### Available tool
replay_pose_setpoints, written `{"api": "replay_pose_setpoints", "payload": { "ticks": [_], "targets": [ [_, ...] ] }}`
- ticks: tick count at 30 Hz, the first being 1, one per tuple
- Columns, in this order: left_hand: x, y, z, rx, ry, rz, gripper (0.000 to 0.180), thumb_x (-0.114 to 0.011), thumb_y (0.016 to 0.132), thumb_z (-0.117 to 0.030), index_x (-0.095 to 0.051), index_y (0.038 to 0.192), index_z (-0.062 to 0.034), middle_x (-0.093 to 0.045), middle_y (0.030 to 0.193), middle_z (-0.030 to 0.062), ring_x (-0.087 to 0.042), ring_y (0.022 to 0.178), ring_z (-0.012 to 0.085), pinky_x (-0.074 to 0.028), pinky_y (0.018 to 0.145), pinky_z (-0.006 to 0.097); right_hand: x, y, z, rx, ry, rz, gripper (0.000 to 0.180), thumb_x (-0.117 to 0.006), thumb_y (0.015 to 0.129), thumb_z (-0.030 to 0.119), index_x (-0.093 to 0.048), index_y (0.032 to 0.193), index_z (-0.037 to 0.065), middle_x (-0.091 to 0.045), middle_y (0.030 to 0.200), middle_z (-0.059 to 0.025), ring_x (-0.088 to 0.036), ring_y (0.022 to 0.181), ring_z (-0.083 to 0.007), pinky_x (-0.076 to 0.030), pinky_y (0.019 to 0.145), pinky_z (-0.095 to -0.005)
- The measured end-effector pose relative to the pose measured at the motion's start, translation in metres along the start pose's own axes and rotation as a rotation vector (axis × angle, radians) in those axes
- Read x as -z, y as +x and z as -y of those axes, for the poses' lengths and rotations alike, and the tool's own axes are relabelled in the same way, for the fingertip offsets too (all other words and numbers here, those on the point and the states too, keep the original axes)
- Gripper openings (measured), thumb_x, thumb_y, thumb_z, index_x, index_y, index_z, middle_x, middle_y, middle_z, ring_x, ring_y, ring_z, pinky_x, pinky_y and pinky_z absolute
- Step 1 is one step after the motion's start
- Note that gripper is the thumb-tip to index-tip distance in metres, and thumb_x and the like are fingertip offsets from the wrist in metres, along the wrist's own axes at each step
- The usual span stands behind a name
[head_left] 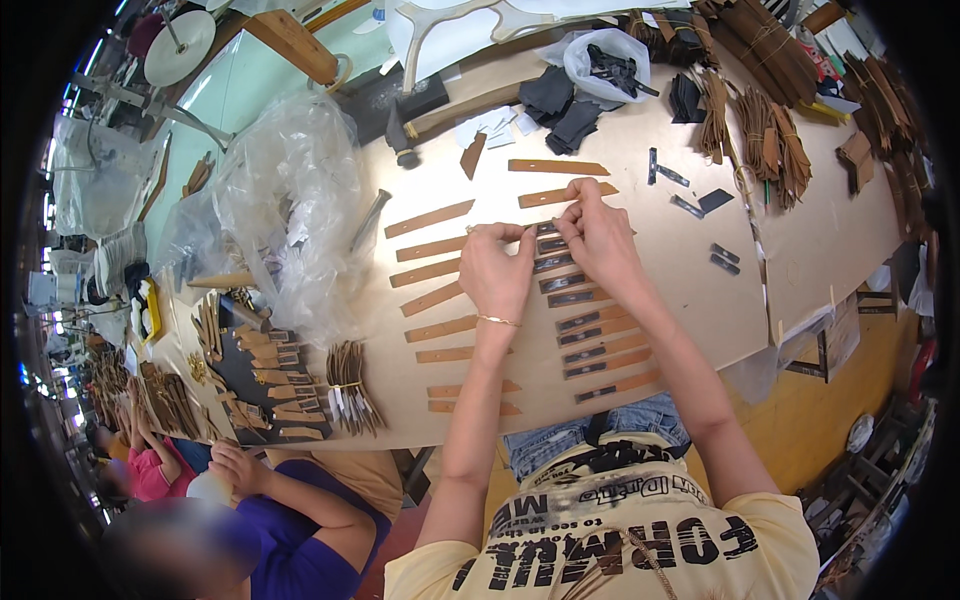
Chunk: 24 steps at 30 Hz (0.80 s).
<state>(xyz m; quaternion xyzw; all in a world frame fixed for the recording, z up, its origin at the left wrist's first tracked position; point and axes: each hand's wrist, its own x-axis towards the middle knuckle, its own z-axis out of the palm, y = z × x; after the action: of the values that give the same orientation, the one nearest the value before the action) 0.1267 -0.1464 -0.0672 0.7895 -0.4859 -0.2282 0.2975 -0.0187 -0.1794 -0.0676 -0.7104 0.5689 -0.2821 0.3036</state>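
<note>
Left hand (497,272): fingers curled, pinching the end of a small dark strip (548,243) — grip partly hidden.
Right hand (598,232): fingertips closed on the same strip, apparently.
Tan strips (430,218): flat, leathery, laid in two columns on the pale worktable (690,300).
Clear plastic bag (300,190): crinkled, left of the strips.
Smaller bag (605,62): far edge — dark pieces inside.

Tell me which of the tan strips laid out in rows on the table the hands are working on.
The strip at the top of the right-hand column, pinched between the left hand and right hand; the others lie untouched.
</note>
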Motion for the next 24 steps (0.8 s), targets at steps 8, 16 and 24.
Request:
{"api": "replay_pose_setpoints", "payload": {
  "ticks": [8,16,24],
  "targets": [
    [-0.001,0.000,0.000,-0.017,0.008,0.004,0.023,-0.080,0.077,-0.031,-0.077,0.083,-0.0095,-0.072,0.086,0.0100,-0.068,0.080,0.0277,-0.052,0.071,0.038,-0.007,-0.006,0.004,0.112,-0.258,-0.037,0.022,-0.063,0.088,0.004,-0.052,0.108,0.007,-0.064,0.083,-0.0087,-0.064,0.085,-0.0296,-0.046,0.079,-0.0432],
    [-0.003,-0.017,0.005,-0.342,0.132,-0.069,0.015,-0.068,0.084,-0.007,-0.076,0.096,-0.0113,-0.060,0.115,0.0106,-0.065,0.094,0.0285,-0.054,0.073,0.039,-0.019,-0.020,-0.005,0.281,-0.369,-0.118,0.027,-0.065,0.078,0.005,-0.074,0.100,0.017,-0.060,0.089,-0.0024,-0.060,0.089,-0.0220,-0.043,0.084,-0.0386],
    [-0.006,-0.025,0.012,-0.483,0.336,-0.111,0.018,-0.066,0.087,-0.010,-0.078,0.098,-0.0160,-0.062,0.106,0.0070,-0.063,0.096,0.0258,-0.054,0.070,0.038,-0.015,-0.034,0.000,0.357,-0.623,-0.209,0.032,-0.064,0.079,0.007,-0.075,0.107,0.019,-0.059,0.100,-0.0010,-0.054,0.102,-0.0191,-0.035,0.094,-0.0419]
  ]
}}
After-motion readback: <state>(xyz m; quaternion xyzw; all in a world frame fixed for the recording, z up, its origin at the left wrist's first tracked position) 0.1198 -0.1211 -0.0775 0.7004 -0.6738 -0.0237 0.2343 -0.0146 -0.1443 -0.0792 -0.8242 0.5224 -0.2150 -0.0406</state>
